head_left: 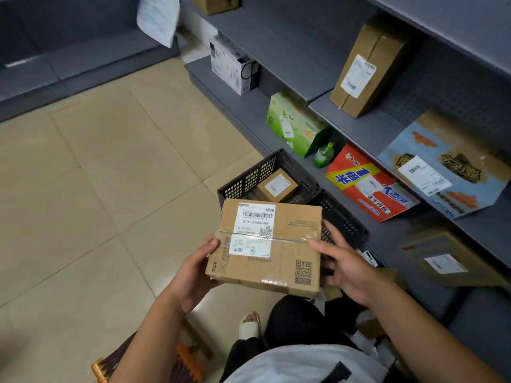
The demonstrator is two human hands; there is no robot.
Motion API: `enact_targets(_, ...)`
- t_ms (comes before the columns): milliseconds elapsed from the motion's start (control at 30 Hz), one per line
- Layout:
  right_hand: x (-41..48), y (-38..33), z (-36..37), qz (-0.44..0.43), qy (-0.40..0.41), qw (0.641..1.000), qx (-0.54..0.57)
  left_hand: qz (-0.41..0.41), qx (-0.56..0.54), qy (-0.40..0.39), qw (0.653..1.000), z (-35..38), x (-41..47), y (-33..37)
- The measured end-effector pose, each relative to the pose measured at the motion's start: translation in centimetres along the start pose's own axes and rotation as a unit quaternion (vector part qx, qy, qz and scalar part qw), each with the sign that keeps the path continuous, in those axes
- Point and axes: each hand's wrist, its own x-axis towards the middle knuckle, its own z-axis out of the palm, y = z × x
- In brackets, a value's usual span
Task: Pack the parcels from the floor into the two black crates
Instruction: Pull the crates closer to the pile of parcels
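– Parcels in the crates: how many could be seen?
– One. A small cardboard box [277, 187] lay in the far black crate [249, 175]. The near black crate [344, 221] was mostly hidden, so I could not tell what it held.
– And the one in hand?
– A taped cardboard parcel [265, 244] was held off the floor [110, 175], near the crates, label up. The left hand [193, 272] gripped its left edge and the right hand [348, 266] its right edge, with thumbs pressed on top and fingers [330, 226] curled round the side.
– Much left?
– Likely early days. What looked like more packages [369, 327] lay by the person's leg, too blurred to count.
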Motion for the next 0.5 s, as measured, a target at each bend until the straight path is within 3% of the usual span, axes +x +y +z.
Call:
enact_targets(200,7.4,-4.2,2.4,0.019,-0.023,0.999,0.017,0.002,0.01,0.026,1.0,-3.1,3.2,5.5)
enact_targets(400,17.0,-9.9,3.8,-0.004,-0.021,0.998,0.064,0.004,0.115,0.066,0.991,-5.1,8.9,15.2)
enact_targets(500,20.6,-13.1,3.4,-0.007,-0.022,0.997,0.074,-0.002,0.166,0.047,0.985,-5.1,12.2,20.8)
